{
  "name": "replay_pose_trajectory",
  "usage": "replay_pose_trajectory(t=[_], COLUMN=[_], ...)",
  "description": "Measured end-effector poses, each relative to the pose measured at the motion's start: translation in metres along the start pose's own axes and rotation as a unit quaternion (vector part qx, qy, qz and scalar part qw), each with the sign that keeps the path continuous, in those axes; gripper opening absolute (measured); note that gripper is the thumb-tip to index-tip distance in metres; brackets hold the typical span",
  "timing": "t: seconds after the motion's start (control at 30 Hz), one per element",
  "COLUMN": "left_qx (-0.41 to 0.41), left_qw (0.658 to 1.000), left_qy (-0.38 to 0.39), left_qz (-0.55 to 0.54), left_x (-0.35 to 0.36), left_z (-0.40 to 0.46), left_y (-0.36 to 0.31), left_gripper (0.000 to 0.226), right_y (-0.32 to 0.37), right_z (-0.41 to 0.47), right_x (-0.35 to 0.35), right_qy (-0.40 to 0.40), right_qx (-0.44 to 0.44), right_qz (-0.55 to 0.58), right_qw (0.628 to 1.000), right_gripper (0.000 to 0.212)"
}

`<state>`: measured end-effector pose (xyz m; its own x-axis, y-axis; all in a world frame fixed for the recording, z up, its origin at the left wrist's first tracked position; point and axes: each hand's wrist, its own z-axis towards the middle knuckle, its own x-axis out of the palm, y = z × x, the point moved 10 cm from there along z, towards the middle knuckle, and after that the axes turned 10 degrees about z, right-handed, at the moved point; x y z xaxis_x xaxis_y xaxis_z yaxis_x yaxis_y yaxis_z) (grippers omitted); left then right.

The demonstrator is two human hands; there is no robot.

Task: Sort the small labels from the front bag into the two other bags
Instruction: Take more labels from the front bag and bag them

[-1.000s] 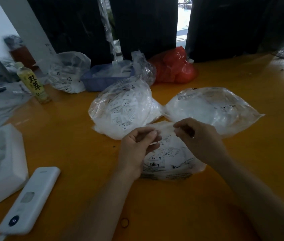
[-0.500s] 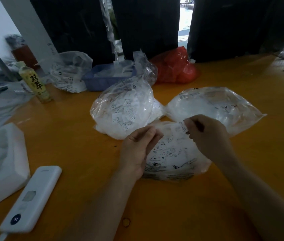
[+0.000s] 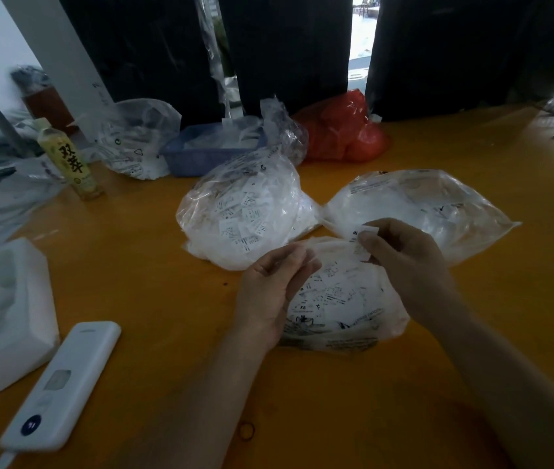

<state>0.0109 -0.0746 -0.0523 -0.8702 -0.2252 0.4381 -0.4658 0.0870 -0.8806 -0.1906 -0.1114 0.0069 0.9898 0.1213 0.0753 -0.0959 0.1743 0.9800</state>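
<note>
The front bag (image 3: 343, 306), clear plastic full of small white printed labels, lies on the orange table just before me. My left hand (image 3: 270, 292) grips the bag's upper left rim with curled fingers. My right hand (image 3: 404, 255) pinches a small white label (image 3: 362, 236) above the bag's mouth. Behind stand two other clear bags: a bulging left bag (image 3: 245, 214) packed with labels and a flatter right bag (image 3: 421, 204). The held label hovers close to the right bag's near left corner.
A white remote-like device (image 3: 62, 384) and a white foam block (image 3: 4, 316) lie at the left. A yellow drink bottle (image 3: 69, 160), another clear bag (image 3: 136, 143), a blue tray (image 3: 208, 150) and a red bag (image 3: 340, 130) line the back. A small ring (image 3: 246, 430) lies near me.
My right hand has drawn a label out of the front bag and lifted it up and to the right, toward the right bag. My left hand stays on the bag's rim.
</note>
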Motion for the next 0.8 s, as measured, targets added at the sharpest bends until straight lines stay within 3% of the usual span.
replay_pose_trajectory(t=[0.1, 0.23, 0.37, 0.67, 0.8], left_qx=[0.001, 0.002, 0.004, 0.022, 0.021], left_qw=[1.0, 1.0, 0.999, 0.997, 0.998], left_qy=[-0.002, 0.006, 0.017, 0.036, 0.021], left_qz=[0.011, 0.011, 0.027, 0.066, 0.055], left_x=[0.0, 0.004, 0.007, 0.013, 0.009], left_z=[0.0, 0.0, -0.002, -0.004, -0.002], left_y=[0.001, 0.0, -0.001, -0.004, -0.004], left_gripper=[0.014, 0.017, 0.022, 0.033, 0.036], right_y=[0.0, 0.003, 0.015, 0.025, 0.034], right_z=[0.001, 0.0, -0.004, -0.011, -0.013], right_x=[0.006, 0.012, 0.014, 0.024, 0.019], right_qy=[0.014, 0.047, 0.031, 0.037, 0.01], right_qx=[0.002, -0.054, -0.113, -0.162, -0.178], right_qz=[0.067, -0.08, -0.185, -0.239, -0.21], right_qw=[0.998, 0.994, 0.976, 0.957, 0.961], right_gripper=[0.011, 0.015, 0.022, 0.017, 0.017])
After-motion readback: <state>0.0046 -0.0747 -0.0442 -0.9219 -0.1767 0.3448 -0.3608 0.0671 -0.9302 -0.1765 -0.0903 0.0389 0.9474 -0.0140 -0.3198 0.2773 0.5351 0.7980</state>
